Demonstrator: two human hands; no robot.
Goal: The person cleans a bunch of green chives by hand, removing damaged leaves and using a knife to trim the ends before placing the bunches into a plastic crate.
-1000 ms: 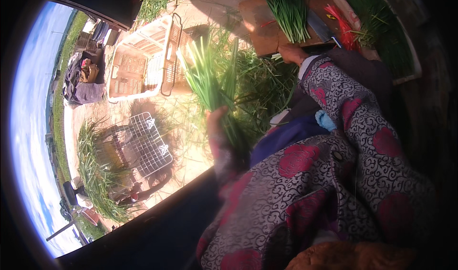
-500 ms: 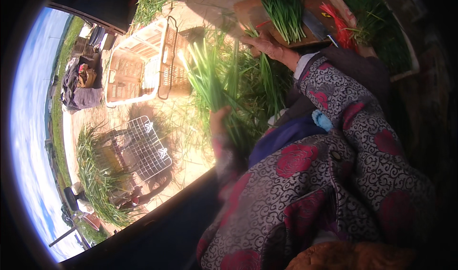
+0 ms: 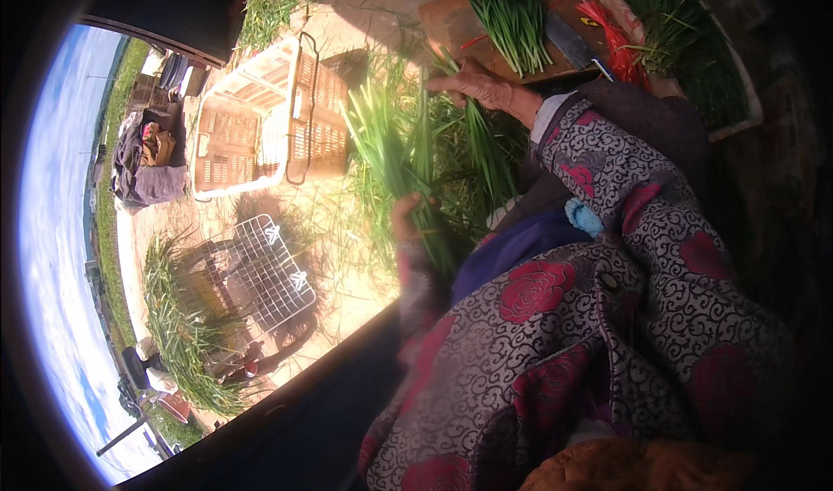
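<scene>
A loose bunch of Chinese chives point(image 3: 382, 135) fans upward, its pale ends pointing away from me. Around its lower part my left hand point(image 3: 408, 216) is closed, slightly blurred. My right hand point(image 3: 480, 86) is bent over a few more chive stalks point(image 3: 486, 148), with finger and thumb closed on them and their leaves hanging toward my lap. Beneath both hands spreads a heap of loose green leaves point(image 3: 447, 127). A tidy bundle of chives point(image 3: 510, 22) lies beyond my right hand on a brown board point(image 3: 442, 22).
Beside the bundle are a wide-bladed knife point(image 3: 570, 42) and red ties point(image 3: 618, 44). An upright-rimmed plastic crate point(image 3: 291, 122) stands left of the heap. Nearer lie a white wire rack point(image 3: 276, 274) and a pile of leafy stalks point(image 3: 186, 317). More greens fill a pale-edged container point(image 3: 694, 57) at far right.
My left hand and its bunch have shifted slightly right and toward me. My right hand has moved a little left, still on its stalks. The view has shifted slightly.
</scene>
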